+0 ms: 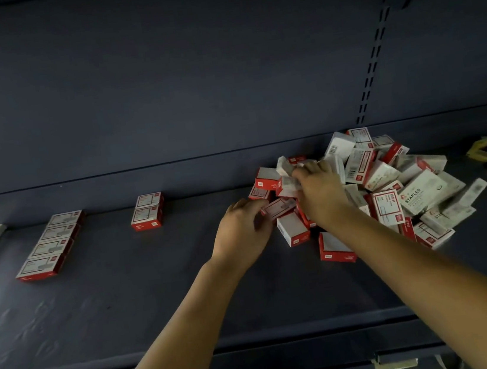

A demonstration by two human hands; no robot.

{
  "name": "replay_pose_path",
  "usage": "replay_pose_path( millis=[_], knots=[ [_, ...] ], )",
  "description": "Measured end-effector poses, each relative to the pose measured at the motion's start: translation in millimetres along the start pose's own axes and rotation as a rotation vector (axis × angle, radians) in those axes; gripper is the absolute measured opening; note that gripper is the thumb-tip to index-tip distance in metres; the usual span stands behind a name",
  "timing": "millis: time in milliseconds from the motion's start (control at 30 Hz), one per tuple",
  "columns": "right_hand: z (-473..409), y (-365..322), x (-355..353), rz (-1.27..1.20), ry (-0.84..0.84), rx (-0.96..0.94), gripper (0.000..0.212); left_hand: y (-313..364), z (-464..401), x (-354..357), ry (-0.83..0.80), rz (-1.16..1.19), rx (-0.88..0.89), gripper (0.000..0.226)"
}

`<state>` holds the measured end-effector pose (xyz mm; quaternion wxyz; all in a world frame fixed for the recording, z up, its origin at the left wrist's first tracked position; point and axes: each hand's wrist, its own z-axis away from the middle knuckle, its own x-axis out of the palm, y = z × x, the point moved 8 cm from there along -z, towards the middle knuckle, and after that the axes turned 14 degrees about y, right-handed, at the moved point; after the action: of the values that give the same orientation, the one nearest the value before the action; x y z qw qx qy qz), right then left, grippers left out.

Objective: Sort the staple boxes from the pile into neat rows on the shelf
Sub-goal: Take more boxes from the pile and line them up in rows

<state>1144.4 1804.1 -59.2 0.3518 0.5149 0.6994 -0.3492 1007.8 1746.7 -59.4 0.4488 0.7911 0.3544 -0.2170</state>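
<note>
pile (369,186): sitting at about 3 o'clock on the shelf (126,292), red-and-white staple boxes all jumbled

rows: four boxes (49,245) lining up at 9 o'clock, two boxes (147,211) nearer center

left hand (244,233): fingers curling onto a box (278,207) at the pile's edge

right hand (319,193): gripping a blurry box (288,178) up top

handling: probably small, stiff, heavy-ish cardboard, so pinching the long sides is looking safest

Both hands reach into the pile of staple boxes (390,183) on the dark shelf (126,292). The left hand (243,230) grips a red-and-white box (278,207) at the pile's left edge; the right hand (319,193) holds a blurred white box (287,175). A row of four boxes (49,245) and a row of two boxes (147,211) lie to the left.
</note>
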Motion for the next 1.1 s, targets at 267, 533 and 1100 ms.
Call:
replay_pose_path(
  millis=[267,533,1100],
  knots=[
    [48,-31,-52,-0.370,0.404,-0.124,0.039,-14,18,-7,0.024,0.665,-0.747,0.020],
    [79,-55,-55,-0.553,0.440,-0.194,0.036,-17,34,-18,0.004,0.966,-0.835,0.008],
    [90,-80,-10,-1.473,-0.287,0.628,0.034,-46,51,-53,0.091,1.090,-0.770,0.016]
  ],
)
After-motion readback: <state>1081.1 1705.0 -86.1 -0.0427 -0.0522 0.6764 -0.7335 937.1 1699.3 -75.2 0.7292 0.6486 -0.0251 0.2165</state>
